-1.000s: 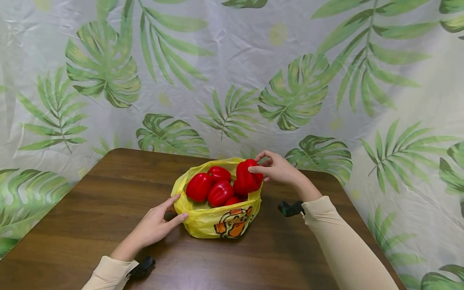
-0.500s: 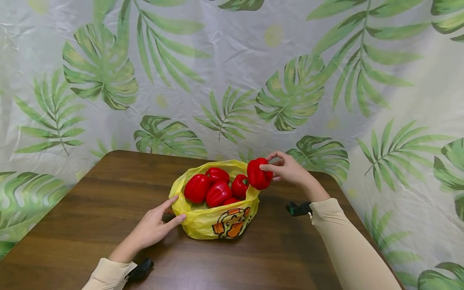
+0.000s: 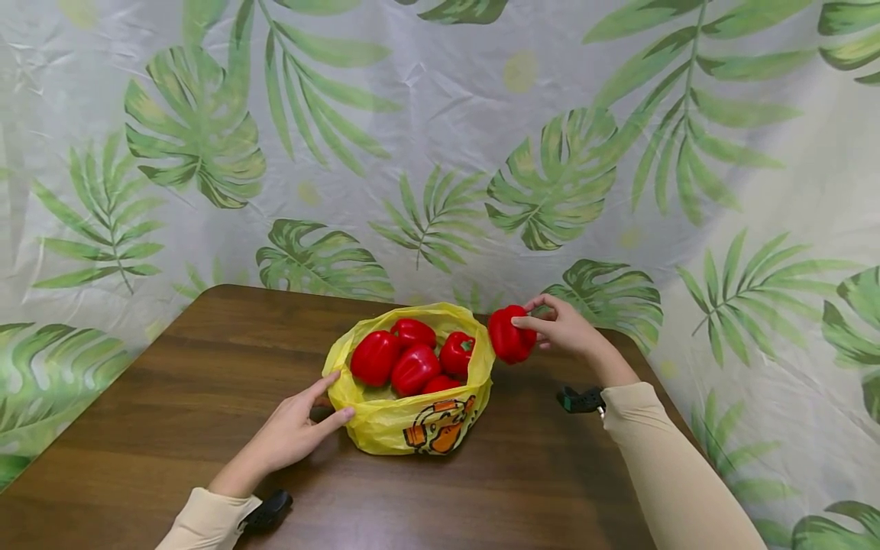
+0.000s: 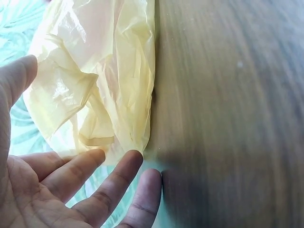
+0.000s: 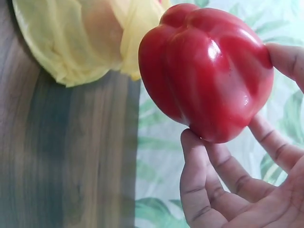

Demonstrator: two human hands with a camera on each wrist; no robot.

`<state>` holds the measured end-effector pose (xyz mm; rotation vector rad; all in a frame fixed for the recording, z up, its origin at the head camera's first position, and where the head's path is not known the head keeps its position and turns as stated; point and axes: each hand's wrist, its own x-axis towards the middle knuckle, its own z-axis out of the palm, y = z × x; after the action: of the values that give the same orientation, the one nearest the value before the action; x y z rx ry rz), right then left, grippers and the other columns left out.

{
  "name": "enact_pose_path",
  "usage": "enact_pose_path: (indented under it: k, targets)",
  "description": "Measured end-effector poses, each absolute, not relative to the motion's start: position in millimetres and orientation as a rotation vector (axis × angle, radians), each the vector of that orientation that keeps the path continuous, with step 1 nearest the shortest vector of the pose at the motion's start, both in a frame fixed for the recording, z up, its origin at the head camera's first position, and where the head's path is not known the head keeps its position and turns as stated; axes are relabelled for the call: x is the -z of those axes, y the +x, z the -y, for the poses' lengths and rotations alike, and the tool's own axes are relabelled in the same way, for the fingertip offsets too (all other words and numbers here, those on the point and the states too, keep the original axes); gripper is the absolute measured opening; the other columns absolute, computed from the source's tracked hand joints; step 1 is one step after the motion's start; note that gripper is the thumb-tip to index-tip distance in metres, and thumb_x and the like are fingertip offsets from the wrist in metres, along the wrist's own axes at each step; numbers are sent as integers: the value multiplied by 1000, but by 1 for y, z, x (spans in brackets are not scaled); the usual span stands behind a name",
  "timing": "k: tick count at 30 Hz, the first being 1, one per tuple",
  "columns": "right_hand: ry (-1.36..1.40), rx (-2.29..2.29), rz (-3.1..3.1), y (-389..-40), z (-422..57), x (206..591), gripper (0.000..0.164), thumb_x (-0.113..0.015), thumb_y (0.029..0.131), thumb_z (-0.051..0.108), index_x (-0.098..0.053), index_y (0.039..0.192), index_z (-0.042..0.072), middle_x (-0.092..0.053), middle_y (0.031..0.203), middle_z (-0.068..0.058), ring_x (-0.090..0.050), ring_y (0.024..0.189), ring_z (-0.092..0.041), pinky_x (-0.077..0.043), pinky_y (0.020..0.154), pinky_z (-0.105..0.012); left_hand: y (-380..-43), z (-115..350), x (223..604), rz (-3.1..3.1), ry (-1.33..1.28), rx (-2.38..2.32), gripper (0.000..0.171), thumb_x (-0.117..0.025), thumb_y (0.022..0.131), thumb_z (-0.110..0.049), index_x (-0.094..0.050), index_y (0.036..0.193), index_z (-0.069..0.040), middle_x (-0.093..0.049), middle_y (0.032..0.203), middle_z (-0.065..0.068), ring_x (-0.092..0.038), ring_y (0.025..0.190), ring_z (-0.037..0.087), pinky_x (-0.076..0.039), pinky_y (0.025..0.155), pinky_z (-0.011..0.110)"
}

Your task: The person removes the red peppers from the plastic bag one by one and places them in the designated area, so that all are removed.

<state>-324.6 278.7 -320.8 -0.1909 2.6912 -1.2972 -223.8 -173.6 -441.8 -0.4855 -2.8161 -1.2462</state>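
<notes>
A yellow plastic bag point(image 3: 385, 424) with an orange and black cartoon print stands with its mouth spread wide on the table. Several red bell peppers point(image 3: 415, 370) lie inside it, one showing a green stem. Just outside the bag's right rim, my right hand point(image 3: 564, 328) holds another red bell pepper point(image 5: 206, 71) up between thumb and fingertips. My left hand point(image 3: 292, 428) rests at the bag's left side, thumb and fingers spread. In the left wrist view, the fingertips point(image 4: 130, 159) of that hand reach the crumpled lower side of the bag, fingers fairly straight.
The dark brown wooden table point(image 3: 206, 367) has its far edge close behind the bag. A cloth point(image 3: 440, 92) printed with green leaves hangs beyond it. Black wrist cameras point(image 3: 580, 399) sit under both cuffs.
My right hand has lifted the bell pepper out over the bag's right rim and moved right, then slightly down. A stemmed pepper in the bag is uncovered. My left hand stays in place.
</notes>
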Motion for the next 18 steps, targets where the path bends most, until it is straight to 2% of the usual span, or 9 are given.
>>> enact_pose_path:
  k: [6,8,11,13,15,18]
  targets:
    - [-148,1277,-2700,-326,-289,332,60,-73,101,45,-50,140,6,-64,93,-8,-56,73,-18,-54,68,-29,-225,173,443,2809,-490,1238,78,-71,102,-48,-45,164,-8,-75,130,17,-73,86,10,-59,81,34]
    - [-149,1241,-2719,-328,-293,336,59,-73,102,45,-51,140,5,-65,89,-7,-54,70,-17,-52,65,-30,-225,174,443,2809,-489,1233,78,-71,102,-48,-44,164,-8,-75,130,17,-73,85,9,-58,81,33]
    - [-137,1164,-2762,-330,-298,343,59,-71,102,47,-53,139,3,-72,109,-17,-65,81,-22,-54,69,-30,-225,174,443,2805,-493,1233,78,-72,102,-48,-45,164,-8,-75,130,17,-73,86,9,-58,80,32]
    - [-131,1125,-2787,-331,-302,348,59,-70,102,48,-54,137,3,-68,128,-24,-69,92,-27,-55,71,-32,-225,174,443,2800,-495,1231,78,-72,102,-47,-45,163,-8,-75,129,17,-73,87,10,-58,80,31]
    - [-113,1098,-2806,-332,-305,353,59,-70,102,50,-55,135,3,-63,139,-27,-70,98,-29,-56,73,-33,-225,174,443,2796,-497,1233,77,-72,102,-47,-45,163,-7,-76,129,17,-73,89,11,-58,80,31]
    - [-83,1081,-2818,-333,-308,359,59,-72,101,50,-55,133,4,-67,126,-22,-67,89,-26,-54,71,-35,-225,174,443,2797,-494,1239,78,-72,102,-47,-45,163,-7,-76,128,17,-73,88,11,-58,80,31]
